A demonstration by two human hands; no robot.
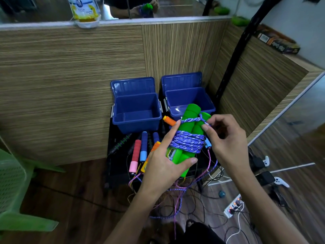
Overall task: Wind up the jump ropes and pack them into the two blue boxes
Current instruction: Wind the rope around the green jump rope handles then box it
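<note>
My left hand (161, 162) grips a pair of green-handled jump rope handles (190, 113), with a purple-and-white cord (188, 142) wound around them. My right hand (226, 136) pinches the cord's end at the upper turn beside the handles. Loose purple cord hangs down from the bundle toward the floor. Behind the bundle stand two open blue boxes, the left box (137, 118) and the right box (186, 97), both with lids raised; nothing shows inside either. Several other jump ropes (140, 150) with red, pink, blue and orange handles lie on a black surface in front of the boxes.
A wood-grain wall rises behind the boxes. A green plastic chair (15, 187) stands at the left. Black cables and a power strip (233, 206) lie on the wooden floor at the right, near white game controllers (279, 181).
</note>
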